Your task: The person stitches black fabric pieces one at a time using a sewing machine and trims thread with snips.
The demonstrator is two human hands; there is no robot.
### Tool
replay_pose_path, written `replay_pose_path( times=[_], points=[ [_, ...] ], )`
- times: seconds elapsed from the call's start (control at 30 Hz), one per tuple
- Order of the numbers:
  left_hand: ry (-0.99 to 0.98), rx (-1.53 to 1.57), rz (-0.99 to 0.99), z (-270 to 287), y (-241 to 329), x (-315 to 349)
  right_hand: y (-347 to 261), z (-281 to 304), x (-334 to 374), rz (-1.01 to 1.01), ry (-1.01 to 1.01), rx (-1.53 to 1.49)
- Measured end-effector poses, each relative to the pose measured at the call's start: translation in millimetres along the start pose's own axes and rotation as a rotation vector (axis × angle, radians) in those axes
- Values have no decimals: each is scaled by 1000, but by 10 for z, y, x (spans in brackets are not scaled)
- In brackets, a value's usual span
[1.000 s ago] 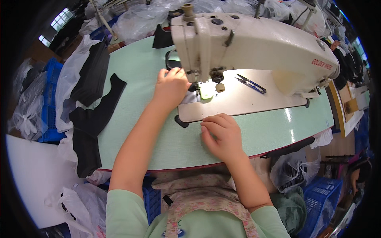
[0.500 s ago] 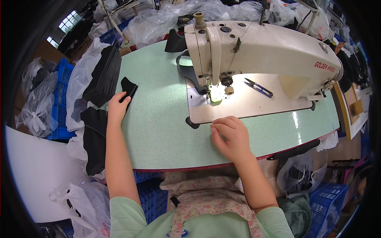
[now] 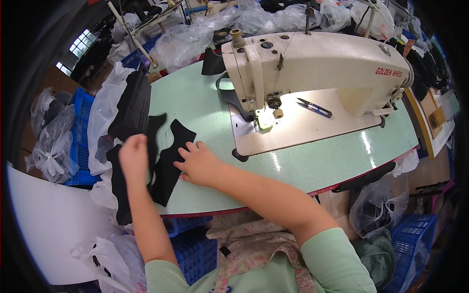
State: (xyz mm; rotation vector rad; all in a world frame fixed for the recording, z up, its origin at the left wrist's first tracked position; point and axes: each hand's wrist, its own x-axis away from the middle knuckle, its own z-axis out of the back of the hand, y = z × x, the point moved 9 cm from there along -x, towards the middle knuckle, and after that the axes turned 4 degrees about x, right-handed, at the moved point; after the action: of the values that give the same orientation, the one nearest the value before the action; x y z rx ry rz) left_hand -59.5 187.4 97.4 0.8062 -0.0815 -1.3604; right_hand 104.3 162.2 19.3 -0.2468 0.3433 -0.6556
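Note:
A black cut fabric piece (image 3: 172, 161) with curved edges lies on the pale green sewing table (image 3: 205, 132). My right hand (image 3: 199, 165) rests on its right edge, fingers spread. Just left of it is a second black piece (image 3: 155, 128), partly covered by my left hand (image 3: 133, 158). That hand is closed, its fingers curled and slightly blurred; whatever it grips is hidden. Beyond it stands a thick stack of black pieces (image 3: 133, 105), and more black fabric (image 3: 119, 193) hangs over the table's left edge.
A white sewing machine (image 3: 322, 63) stands right of my hands, a dark grey strip (image 3: 233, 100) near its needle. Thread snips (image 3: 315, 107) lie on its bed. Blue crates (image 3: 84, 141) and plastic bags (image 3: 53, 156) flank the table on the left.
My right hand has moved left from the machine's front edge onto the black piece. That piece now lies spread nearer the table's front. My left hand has come slightly nearer and curled.

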Motion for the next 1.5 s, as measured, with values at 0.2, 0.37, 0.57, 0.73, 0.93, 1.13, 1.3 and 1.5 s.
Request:
replay_pose_path(
  times=[0.2, 0.37, 0.57, 0.73, 0.93, 1.13, 1.3, 1.5],
  points=[
    [1067, -86, -200, 2451, 596, 238, -12, -133, -26, -36, 39, 95],
    [691, -261, -629, 1355, 1680, 473, -52, 204, 346, 39, 508, 151],
    [-218, -194, -1004, -682, 1756, 1413, -39, 883, 1472, -106, -275, -201],
    [-556, -92, -818, -1159, 1894, 1403, 674, 1115, 1804, -392, 125, -176],
    [-662, 35, -752, -1620, 1826, 1171, 724, 1018, 1748, -335, 454, 51],
    [-582, -36, -751, -1684, 1855, 1133, 757, 963, 1726, -369, 465, 112],
    [-541, -52, -765, -1689, 1909, 1135, 815, 954, 1741, -382, 483, 95],
    [-538, -62, -751, -1750, 1903, 1122, 858, 978, 1734, -393, 488, 91]
  ],
)
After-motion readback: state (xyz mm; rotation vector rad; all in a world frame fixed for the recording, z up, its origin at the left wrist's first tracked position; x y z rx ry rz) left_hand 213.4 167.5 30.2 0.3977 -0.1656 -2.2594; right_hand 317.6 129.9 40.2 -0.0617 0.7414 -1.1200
